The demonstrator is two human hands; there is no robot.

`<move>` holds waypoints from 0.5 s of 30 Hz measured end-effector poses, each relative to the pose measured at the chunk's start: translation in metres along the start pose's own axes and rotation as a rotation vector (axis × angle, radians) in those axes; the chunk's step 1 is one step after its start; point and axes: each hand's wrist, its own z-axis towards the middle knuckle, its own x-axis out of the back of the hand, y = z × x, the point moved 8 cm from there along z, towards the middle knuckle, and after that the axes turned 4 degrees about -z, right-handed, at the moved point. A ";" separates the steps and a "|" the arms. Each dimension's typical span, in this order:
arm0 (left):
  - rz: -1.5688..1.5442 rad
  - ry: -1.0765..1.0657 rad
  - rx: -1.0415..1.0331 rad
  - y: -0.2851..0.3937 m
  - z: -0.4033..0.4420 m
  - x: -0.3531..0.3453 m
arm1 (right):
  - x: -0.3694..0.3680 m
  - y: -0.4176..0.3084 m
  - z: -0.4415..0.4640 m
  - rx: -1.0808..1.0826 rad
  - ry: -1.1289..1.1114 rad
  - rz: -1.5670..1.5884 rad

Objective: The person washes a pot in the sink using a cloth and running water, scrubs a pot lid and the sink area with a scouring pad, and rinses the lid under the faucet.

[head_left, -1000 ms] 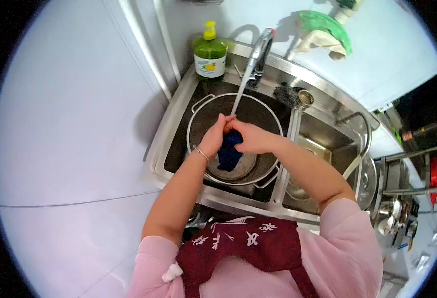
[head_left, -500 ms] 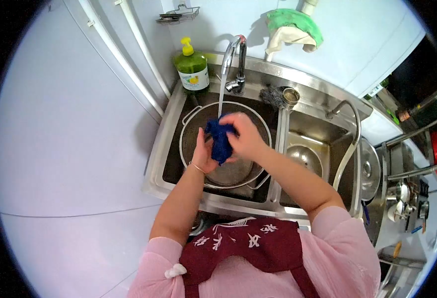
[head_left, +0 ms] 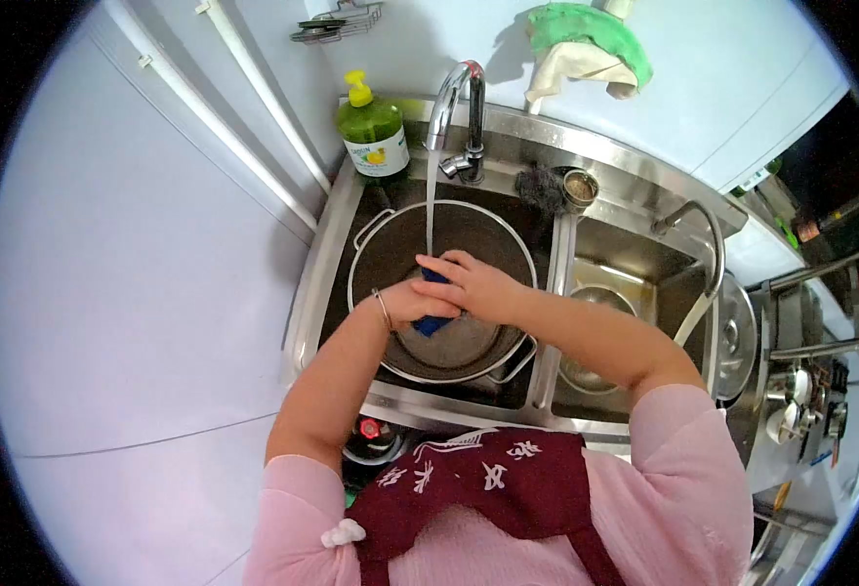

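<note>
Over the large metal pot point(head_left: 522, 244) in the left sink basin, my two hands are pressed together around a dark blue cloth point(head_left: 432, 325). My left hand point(head_left: 412, 301), with a bracelet at its wrist, is closed on the cloth from the left. From the right my right hand point(head_left: 485, 291) wraps over it, its fingers overlapping the left ones. Most of the cloth is hidden; bits show between and below the fingers. A stream of water point(head_left: 430, 205) falls from the chrome faucet point(head_left: 445, 107) down to the hands.
A green soap bottle point(head_left: 372, 137) stands at the sink's back left corner. Behind the right basin point(head_left: 634, 244) sit a dark scrubber point(head_left: 541, 188) and a small metal cup point(head_left: 580, 188). A curved pipe point(head_left: 715, 239) reaches into that basin. A lid point(head_left: 737, 337) leans at the right.
My hands have lowered slightly and closed together over the blue cloth, which is now mostly covered. My left hand has turned from upright to lying across it.
</note>
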 end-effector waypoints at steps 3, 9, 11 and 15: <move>0.259 0.036 0.067 0.007 0.004 0.004 | -0.012 0.018 0.005 -0.147 -0.129 0.028; 1.072 0.229 -0.012 0.028 0.019 0.008 | -0.044 0.044 -0.001 -0.434 -0.233 0.016; 1.142 0.286 -0.004 0.025 0.021 0.007 | -0.050 0.051 -0.003 -0.534 -0.228 0.064; 1.364 0.448 -0.230 0.029 0.024 0.010 | -0.050 0.063 -0.013 -0.828 -0.303 0.343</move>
